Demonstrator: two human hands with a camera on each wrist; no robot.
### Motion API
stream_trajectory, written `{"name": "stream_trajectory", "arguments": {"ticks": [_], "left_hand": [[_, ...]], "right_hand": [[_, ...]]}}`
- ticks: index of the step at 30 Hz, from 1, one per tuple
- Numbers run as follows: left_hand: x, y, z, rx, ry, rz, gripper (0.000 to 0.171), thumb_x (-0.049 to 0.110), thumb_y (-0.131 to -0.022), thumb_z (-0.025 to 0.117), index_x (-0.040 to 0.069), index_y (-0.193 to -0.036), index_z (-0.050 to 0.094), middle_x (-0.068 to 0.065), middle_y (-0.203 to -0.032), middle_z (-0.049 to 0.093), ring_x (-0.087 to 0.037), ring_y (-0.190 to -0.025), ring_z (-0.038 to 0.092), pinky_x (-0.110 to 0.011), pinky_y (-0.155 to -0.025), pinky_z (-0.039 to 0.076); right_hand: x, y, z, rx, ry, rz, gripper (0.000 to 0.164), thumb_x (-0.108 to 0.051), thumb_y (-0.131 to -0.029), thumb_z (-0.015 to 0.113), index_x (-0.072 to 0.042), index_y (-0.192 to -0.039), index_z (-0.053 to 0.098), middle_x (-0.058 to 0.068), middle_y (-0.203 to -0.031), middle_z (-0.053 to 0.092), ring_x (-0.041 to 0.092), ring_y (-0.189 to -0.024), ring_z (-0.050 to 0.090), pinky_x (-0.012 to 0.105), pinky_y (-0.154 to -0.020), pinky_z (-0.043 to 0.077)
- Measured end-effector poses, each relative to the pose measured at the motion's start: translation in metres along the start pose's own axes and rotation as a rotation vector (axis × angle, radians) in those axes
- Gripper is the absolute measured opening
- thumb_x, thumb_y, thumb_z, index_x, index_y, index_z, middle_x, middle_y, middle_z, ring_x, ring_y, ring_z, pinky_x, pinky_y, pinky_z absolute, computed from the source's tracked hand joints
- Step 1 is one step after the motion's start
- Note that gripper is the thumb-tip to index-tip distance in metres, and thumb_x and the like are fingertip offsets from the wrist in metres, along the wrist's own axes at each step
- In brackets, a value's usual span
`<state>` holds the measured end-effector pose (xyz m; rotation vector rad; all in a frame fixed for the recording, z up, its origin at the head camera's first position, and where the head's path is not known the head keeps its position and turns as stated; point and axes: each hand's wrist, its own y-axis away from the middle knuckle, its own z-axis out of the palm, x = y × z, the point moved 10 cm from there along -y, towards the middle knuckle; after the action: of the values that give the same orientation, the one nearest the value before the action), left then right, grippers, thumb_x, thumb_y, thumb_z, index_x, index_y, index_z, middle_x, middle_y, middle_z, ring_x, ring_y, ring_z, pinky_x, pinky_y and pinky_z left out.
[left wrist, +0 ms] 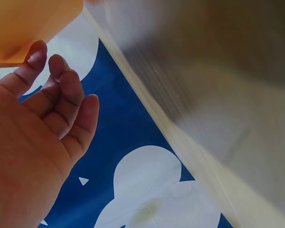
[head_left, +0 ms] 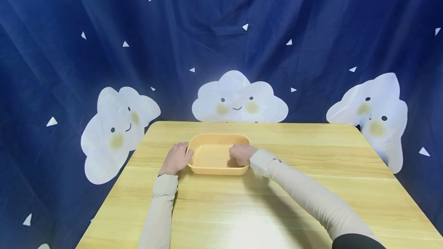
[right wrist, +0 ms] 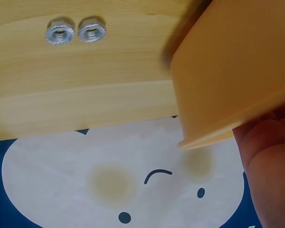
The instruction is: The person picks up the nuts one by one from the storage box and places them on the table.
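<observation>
A shallow orange plastic bin [head_left: 219, 171] with rounded corners stands on the wooden table. My left hand [head_left: 176, 158] holds its left rim, thumb over the edge and fingers along the outside; the left wrist view shows those fingers bent by the bin wall [left wrist: 33, 28]. Over the right rim my right hand [head_left: 242, 153] reaches down into the bin, its fingers bent. Their tips are hidden, so whether they hold anything cannot be told. Two silver flange nuts [right wrist: 91, 29] sit side by side on the table, right of the bin, just past my right sleeve.
The light wooden table [head_left: 311, 137] has rounded far corners. Behind it hangs a dark blue curtain [head_left: 214, 41] with white triangles and smiling clouds. My right forearm [head_left: 308, 195] crosses the table's right part.
</observation>
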<state>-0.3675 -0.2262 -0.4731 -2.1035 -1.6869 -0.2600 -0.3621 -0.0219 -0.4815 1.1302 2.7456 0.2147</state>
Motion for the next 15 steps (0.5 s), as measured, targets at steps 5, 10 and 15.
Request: {"name": "stream_trajectory", "arguments": {"ticks": [5,10,15], "left_hand": [[0.002,0.001,-0.001,-0.004,-0.024,-0.007,0.029,0.023,-0.100,0.053,0.000,-0.110,0.068,-0.019,-0.102,0.068,-0.039,-0.103,0.063,-0.055,-0.091,0.051],[0.002,0.003,0.000,-0.018,-0.058,-0.010,0.038,0.024,-0.100,0.052,-0.003,-0.121,0.067,-0.023,-0.109,0.067,-0.042,-0.106,0.061,-0.059,-0.093,0.049],[0.001,0.002,-0.001,-0.009,-0.077,-0.006,0.038,0.025,-0.100,0.052,-0.002,-0.121,0.067,-0.022,-0.109,0.067,-0.041,-0.103,0.059,-0.058,-0.092,0.048]], "right_hand": [[0.005,0.005,-0.004,-0.008,-0.016,0.011,0.042,0.009,-0.090,0.059,-0.018,-0.063,0.041,-0.006,-0.063,0.037,0.011,-0.059,0.035,0.025,-0.057,0.036],[0.010,0.010,-0.009,-0.002,-0.036,0.024,0.045,0.010,-0.087,0.059,-0.020,-0.062,0.036,-0.005,-0.065,0.036,0.011,-0.059,0.035,0.025,-0.058,0.036],[0.013,0.012,-0.016,0.045,-0.083,-0.014,0.050,0.015,-0.085,0.052,-0.021,-0.057,0.031,-0.007,-0.058,0.027,0.008,-0.053,0.025,0.022,-0.052,0.028]]}}
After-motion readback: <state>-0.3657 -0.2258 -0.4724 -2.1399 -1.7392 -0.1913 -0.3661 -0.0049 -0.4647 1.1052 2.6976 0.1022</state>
